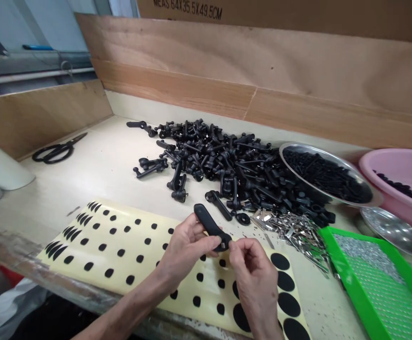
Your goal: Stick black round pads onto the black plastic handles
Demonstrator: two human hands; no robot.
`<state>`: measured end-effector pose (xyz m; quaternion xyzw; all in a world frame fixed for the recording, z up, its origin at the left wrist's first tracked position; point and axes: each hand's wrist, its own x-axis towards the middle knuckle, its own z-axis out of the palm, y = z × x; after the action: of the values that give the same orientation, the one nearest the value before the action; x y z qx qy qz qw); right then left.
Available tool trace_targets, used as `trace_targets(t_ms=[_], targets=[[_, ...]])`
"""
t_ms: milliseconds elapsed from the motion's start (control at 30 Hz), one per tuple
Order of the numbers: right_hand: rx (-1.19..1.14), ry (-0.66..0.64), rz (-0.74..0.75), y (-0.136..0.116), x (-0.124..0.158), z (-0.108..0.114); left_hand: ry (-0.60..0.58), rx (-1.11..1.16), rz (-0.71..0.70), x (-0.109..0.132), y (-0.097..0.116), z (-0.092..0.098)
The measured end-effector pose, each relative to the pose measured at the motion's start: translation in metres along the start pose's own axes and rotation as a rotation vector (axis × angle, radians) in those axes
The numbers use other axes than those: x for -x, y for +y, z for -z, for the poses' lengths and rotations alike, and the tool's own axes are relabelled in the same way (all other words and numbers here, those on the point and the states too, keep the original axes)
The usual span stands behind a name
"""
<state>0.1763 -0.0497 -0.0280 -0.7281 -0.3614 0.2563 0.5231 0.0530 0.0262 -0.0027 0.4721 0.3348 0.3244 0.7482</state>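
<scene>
In the head view, both your hands show. Your left hand (181,245) grips one black crank handle (208,222) above the sticker sheet; your right hand (255,274) has its thumb and fingers drawn together at the hub, and you cannot tell whether they pinch anything.

Beneath them lies one yellow sticker sheet (92,235), with four large black discs along its right edge, more partly hidden by your right hand, and dozens of small black pads. Beyond it spreads one pile of black crank handles (209,151), too tangled to count. On your right sit one heap of metal clips (301,233), one steel bowl (376,196) of black parts, one pink basin (404,167), one metal dish (390,226) and one green tray (347,278) of small silvery pieces. One pair of scissors (64,145) lies far left.

Your table (99,165) is pale, its front edge worn. Wooden boards (192,89) wall its back and left; one printed cardboard box (280,14) shows above the back.
</scene>
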Motion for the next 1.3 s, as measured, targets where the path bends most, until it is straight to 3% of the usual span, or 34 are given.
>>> trace_targets(t_ms=[133,367,500,733,867,1067,1300], targets=[[0.065,0.052,0.046,-0.008,0.001,-0.003,0.021,-0.006,0.018,-0.001,0.0,-0.001],[-0.033,-0.068,-0.068,0.005,-0.011,0.004,0.016,0.007,0.025,0.0,0.003,-0.003],[-0.156,-0.066,-0.099,0.013,-0.018,0.009,-0.004,0.059,-0.022,-0.002,-0.003,0.001],[-0.494,-0.214,-0.162,-0.003,-0.01,0.01,-0.088,0.125,-0.04,0.001,-0.004,0.001],[-0.433,-0.28,-0.104,0.0,-0.01,0.007,-0.08,0.118,-0.04,0.002,-0.006,0.001],[-0.42,-0.277,-0.074,0.009,-0.013,0.004,-0.075,0.047,-0.056,0.004,-0.007,0.004],[-0.427,-0.323,-0.013,0.004,-0.011,0.002,-0.043,0.03,-0.06,0.002,-0.008,0.003]])
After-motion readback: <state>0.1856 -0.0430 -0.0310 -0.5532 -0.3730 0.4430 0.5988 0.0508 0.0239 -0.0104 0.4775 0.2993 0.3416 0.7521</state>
